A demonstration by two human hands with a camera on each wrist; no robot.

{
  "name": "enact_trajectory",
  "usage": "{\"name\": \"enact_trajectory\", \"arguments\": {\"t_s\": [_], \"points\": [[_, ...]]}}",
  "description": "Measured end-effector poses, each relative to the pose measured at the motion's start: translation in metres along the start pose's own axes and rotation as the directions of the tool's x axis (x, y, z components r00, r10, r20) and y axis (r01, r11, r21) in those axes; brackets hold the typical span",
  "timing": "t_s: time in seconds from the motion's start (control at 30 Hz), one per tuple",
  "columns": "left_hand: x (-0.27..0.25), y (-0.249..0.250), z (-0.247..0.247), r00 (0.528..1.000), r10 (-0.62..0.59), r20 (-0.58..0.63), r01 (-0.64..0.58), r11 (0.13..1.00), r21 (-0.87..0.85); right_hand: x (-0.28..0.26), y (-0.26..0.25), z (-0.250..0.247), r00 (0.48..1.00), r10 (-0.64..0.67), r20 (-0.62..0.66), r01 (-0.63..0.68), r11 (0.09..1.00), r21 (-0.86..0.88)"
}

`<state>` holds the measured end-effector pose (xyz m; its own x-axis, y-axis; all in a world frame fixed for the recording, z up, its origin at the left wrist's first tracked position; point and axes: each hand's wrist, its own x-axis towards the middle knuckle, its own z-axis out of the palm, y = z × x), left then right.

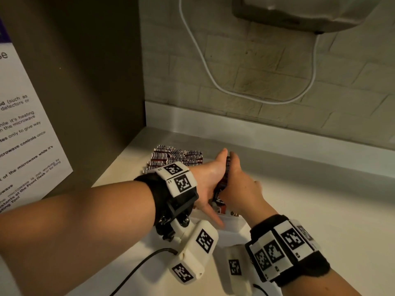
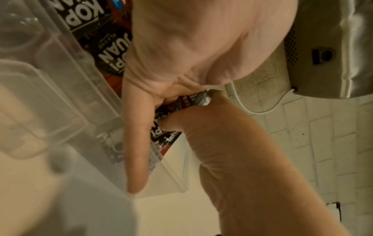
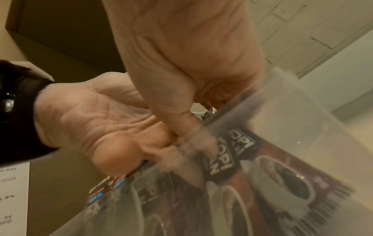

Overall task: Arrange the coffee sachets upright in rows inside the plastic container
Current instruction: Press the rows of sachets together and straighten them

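White counter (image 1: 310,206), tiled corner: sachets (image 1: 224,178) clamped between two hands.
The left hand (image 1: 210,178) presses flat, fingers straight, against the glossy dark sachets, and the right hand (image 1: 241,184) curls round them. Their lower ends sit inside the clear plastic container (image 2: 80,99), mostly hidden by wrists from above. Spare sachets (image 1: 177,155) stand behind, partly covered.

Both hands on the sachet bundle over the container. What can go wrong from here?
1. The bundle of sachets is squeezed between the left hand and right hand; ease off early and they may fan out or fall flat.
2. The clear container looks light; pushing down by its wall could shift or tip it.
3. The loose stack behind the left wrist rig could get knocked.
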<state>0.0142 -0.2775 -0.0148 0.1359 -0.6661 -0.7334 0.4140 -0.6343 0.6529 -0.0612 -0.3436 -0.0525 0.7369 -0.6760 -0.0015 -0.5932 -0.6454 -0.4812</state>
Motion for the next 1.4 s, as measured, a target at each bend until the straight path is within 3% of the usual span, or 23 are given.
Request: {"name": "enact_trajectory", "arguments": {"t_s": [0.1,0.4,0.5,0.63,0.73,0.83,0.9,1.03,1.2,1.4], "points": [[0.007,0.002,-0.001,0.999,0.027,-0.036,-0.027,1.000,-0.006,0.003,0.003,0.000,0.998,0.058,-0.018,-0.060,0.990,-0.129],[0.043,0.004,-0.004,0.988,0.077,-0.131,-0.077,0.997,0.003,0.003,0.016,0.004,0.995,0.082,-0.058,-0.084,0.996,-0.033],[0.050,0.006,0.004,0.973,0.094,-0.209,-0.078,0.993,0.086,0.002,0.022,0.004,0.996,0.050,-0.077,-0.043,0.995,0.091],[0.064,0.007,0.011,0.975,0.118,-0.186,-0.124,0.992,-0.021,0.001,0.029,-0.001,0.980,0.107,-0.168,-0.058,0.960,0.274],[0.102,0.001,0.005,0.986,0.116,-0.120,-0.128,0.987,-0.098,0.003,0.035,0.002,0.974,0.210,-0.087,-0.172,0.930,0.324],[0.094,-0.005,0.010,0.980,0.175,-0.089,-0.187,0.972,-0.144,0.005,0.039,0.007,0.968,0.247,0.048,-0.248,0.899,0.362],[0.078,-0.009,0.017,0.962,0.229,-0.146,-0.253,0.953,-0.167,0.003,0.039,0.006,0.966,0.247,0.069,-0.256,0.900,0.353],[0.094,-0.017,0.018,0.925,0.310,-0.218,-0.354,0.912,-0.206,0.002,0.043,0.000,0.957,0.279,0.074,-0.289,0.914,0.284],[0.103,-0.019,0.023,0.888,0.387,-0.249,-0.439,0.875,-0.204,0.000,0.042,-0.012,0.973,0.208,0.103,-0.210,0.978,0.004],[0.054,-0.012,0.023,0.925,0.341,-0.166,-0.367,0.916,-0.164,-0.003,0.037,-0.009,0.985,0.134,0.108,-0.132,0.991,-0.029]]}}
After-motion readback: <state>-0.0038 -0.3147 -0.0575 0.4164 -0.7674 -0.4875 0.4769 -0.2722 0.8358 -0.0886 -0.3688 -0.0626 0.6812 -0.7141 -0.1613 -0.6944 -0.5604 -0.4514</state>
